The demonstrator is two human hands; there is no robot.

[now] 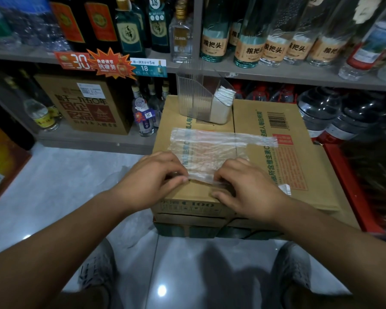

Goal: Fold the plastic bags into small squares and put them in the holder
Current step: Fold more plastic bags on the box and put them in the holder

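landmark: brown printed cardboard box (299, 175), flaps closed, stacked on another carton, used as the work surface.
bag: thin clear plastic bag (212, 150) lies flat on the box top, left of the box's middle. Its near edge reaches the box's near edge. A narrower strip along its far edge runs out toward the box's right side. Box print shows through it.
left hand: left hand (152, 177) is at the box's near-left edge, palm down and fingers curled. The thumb and fingertips pinch the bag's near-left corner.
right hand: right hand (245, 186) is at the box's near edge, right of the left hand, with fingers bent. The fingertips hold the bag's near-right edge, slightly lifted into a crease. The thumb rests on the box's front rim, apart from the fingers.
gap: the hands are near each other but not touching, with the bag edge stretched between them.
holder: clear ribbed plastic holder (198, 97) stands upright at the box's far edge, well apart from the bag.
holder contents: white folded squares (225, 97) are stacked in the holder's right compartment. What is in the left one is hard to tell.
behind box: grey shop shelf (276, 74) carries rows of glass bottles (212, 41). Orange price tags (109, 63) hang on its front lip, far-left of the box.
left of box: light grey tiled floor (76, 186).
below box: two grey shoes (98, 270) are on the floor on the box's near side.
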